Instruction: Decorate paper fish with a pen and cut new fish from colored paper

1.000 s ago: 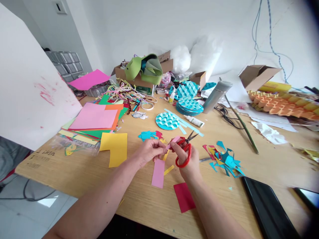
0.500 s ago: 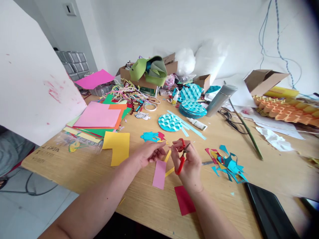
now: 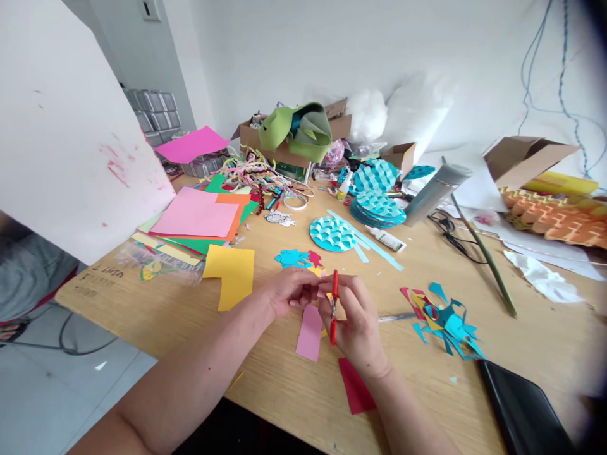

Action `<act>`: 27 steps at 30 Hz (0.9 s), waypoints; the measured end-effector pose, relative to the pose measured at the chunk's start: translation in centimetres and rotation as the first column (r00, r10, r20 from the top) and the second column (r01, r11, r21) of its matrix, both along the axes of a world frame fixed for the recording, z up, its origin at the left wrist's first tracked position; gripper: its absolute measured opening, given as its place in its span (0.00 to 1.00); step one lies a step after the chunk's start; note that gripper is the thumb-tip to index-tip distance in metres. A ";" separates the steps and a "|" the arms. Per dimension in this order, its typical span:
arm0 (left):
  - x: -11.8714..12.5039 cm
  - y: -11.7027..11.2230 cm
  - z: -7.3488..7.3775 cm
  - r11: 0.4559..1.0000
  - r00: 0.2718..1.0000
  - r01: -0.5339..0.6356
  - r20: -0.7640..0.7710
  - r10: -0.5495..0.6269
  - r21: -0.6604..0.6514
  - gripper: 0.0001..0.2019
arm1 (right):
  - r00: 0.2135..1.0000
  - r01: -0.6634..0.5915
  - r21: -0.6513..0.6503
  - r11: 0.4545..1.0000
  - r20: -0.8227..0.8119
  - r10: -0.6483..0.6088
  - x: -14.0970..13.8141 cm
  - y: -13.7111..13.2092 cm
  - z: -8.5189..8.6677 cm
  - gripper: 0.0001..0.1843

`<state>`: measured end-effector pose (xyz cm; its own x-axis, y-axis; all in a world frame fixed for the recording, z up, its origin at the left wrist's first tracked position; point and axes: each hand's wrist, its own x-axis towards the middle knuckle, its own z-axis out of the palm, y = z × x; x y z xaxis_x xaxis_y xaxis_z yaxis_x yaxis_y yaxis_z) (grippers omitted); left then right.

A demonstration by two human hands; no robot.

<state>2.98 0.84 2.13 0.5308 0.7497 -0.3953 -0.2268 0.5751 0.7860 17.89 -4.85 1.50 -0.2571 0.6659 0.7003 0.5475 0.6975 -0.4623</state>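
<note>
My right hand [image 3: 358, 322] is closed around a pair of red-handled scissors [image 3: 334, 284], which lies across its fingers. My left hand [image 3: 294, 292] is curled in a pinch, its fingertips meeting those of the right. Between the fingertips a small piece of pink paper [image 3: 321, 292] shows, partly hidden. Under the hands lies a pink paper strip [image 3: 310, 335], with yellow paper bits half covered. A red paper rectangle [image 3: 356, 387] lies beneath my right wrist. Just beyond the hands are a blue paper fish [image 3: 291, 258] and a red paper cutout [image 3: 315, 258].
Left of my hands are a yellow sheet [image 3: 237, 278] and stacked coloured paper [image 3: 196, 212]. Paper scraps [image 3: 448, 322] and a black phone [image 3: 521, 404] lie right. Beyond are a blue patterned disc [image 3: 332, 234], a glue bottle [image 3: 386, 239] and a grey cylinder [image 3: 436, 194].
The scissors have turned in my right hand to stand nearly upright in view. My fingertips have come together, and the whole view has shifted slightly.
</note>
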 end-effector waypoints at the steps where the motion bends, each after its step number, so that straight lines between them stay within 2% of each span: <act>1: 0.0 0.1 0.0 0.999 0.999 -0.036 -0.007 0.036 0.025 0.10 | 0.999 0.022 -0.008 1.000 -0.034 -0.022 0.0 0.0 0.1 0.17; 3: -0.2 0.2 0.1 0.985 0.988 -0.145 -0.036 0.149 0.094 0.10 | 0.984 0.096 -0.058 0.994 -0.145 -0.103 -0.1 0.1 0.3 0.15; 6: -0.3 0.3 0.2 0.935 0.948 -0.289 -0.076 0.309 0.204 0.10 | 0.914 0.166 -0.279 0.946 -0.316 -0.254 -0.1 0.4 0.9 0.08; 9: -0.2 0.2 0.2 0.894 0.927 -0.315 -0.098 0.361 0.319 0.11 | 0.882 0.062 -0.542 0.838 -0.364 -0.300 -0.1 0.6 1.5 0.12; 11: 0.0 0.0 0.1 0.871 0.923 -0.300 -0.112 0.368 0.390 0.12 | 0.874 -0.031 -0.630 0.776 -0.393 -0.285 -0.3 0.7 1.7 0.15; 13: 0.2 -0.1 0.2 0.862 0.925 -0.278 -0.124 0.360 0.423 0.13 | 0.854 -0.094 -0.666 0.740 -0.436 -0.284 -0.4 0.8 1.7 0.16; 16: 0.4 -0.4 0.4 0.870 0.935 -0.245 -0.133 0.328 0.427 0.13 | 0.833 -0.117 -0.689 0.716 -0.460 -0.307 -0.4 0.8 1.6 0.18; 22: 0.5 -0.7 0.6 0.886 0.954 -0.203 -0.121 0.276 0.418 0.10 | 0.791 -0.137 -0.669 0.730 -0.517 -0.326 -0.4 0.9 1.4 0.16; 27: 0.5 -0.8 0.4 0.878 0.958 -0.200 -0.100 0.268 0.435 0.09 | 0.820 -0.103 -0.666 0.738 -0.477 -0.316 -0.5 0.9 1.3 0.16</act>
